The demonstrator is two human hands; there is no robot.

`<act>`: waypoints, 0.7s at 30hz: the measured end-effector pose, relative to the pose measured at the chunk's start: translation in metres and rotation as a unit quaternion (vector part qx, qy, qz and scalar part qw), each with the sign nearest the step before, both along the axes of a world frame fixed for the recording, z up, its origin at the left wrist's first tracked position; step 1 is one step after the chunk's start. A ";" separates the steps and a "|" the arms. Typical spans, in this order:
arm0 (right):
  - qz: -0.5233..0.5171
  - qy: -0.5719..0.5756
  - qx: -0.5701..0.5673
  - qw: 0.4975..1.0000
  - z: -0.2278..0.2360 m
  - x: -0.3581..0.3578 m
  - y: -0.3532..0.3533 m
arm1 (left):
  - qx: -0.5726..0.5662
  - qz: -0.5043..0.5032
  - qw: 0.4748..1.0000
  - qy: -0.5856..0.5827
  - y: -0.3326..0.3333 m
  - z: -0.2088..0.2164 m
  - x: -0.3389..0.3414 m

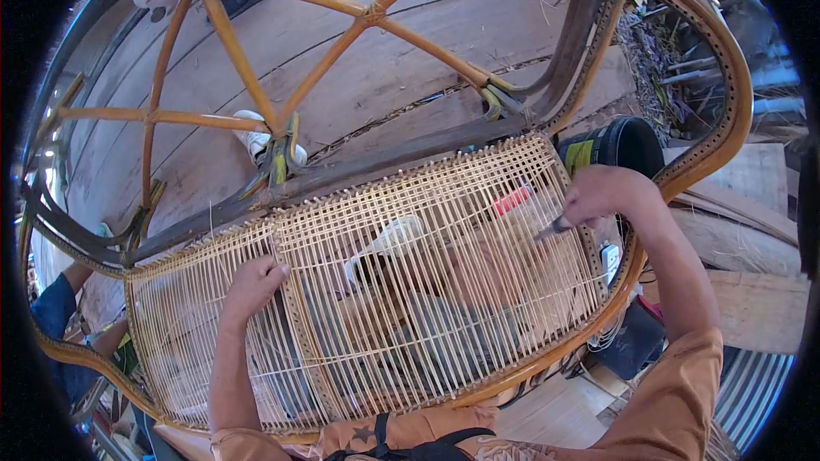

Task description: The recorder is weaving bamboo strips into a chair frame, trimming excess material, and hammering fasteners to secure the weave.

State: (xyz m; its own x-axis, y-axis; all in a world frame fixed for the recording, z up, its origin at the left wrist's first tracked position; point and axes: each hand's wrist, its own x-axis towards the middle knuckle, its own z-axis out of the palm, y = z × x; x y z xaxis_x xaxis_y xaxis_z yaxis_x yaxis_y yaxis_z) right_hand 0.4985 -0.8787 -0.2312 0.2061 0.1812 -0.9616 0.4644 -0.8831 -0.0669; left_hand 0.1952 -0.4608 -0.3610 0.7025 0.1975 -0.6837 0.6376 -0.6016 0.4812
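- Across the pale woven cane seat panel (410, 290) in its curved rattan chair frame (726, 111), left hand (254, 286) presses fingers curled onto strands.
- Right hand (598, 196) is clamped on a thin metal tool (553, 226) at the weave's right edge; a slip could snap or spread strands.

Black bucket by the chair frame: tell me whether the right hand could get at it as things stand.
Probably yes. The black bucket sits just beyond the right hand, outside the curved rattan frame, with its open top showing. The hand holds a small tool at the woven cane panel, so it would need freeing first.

Pale matt cane webbing (384, 290), glossy rattan frame (325, 60), rough wooden floorboards (384, 60), black plastic bucket (619, 145)
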 end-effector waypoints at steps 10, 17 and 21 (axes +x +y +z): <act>0.037 -0.174 0.057 0.982 -0.003 0.002 0.039 | -0.017 0.021 0.999 -0.024 -0.001 -0.001 -0.002; 0.010 -0.280 0.218 0.935 -0.016 -0.004 0.040 | -0.011 0.024 1.000 -0.017 -0.005 0.004 0.002; -0.141 -0.285 0.288 0.903 0.008 -0.002 0.018 | 0.028 0.015 0.999 0.007 -0.016 0.028 0.015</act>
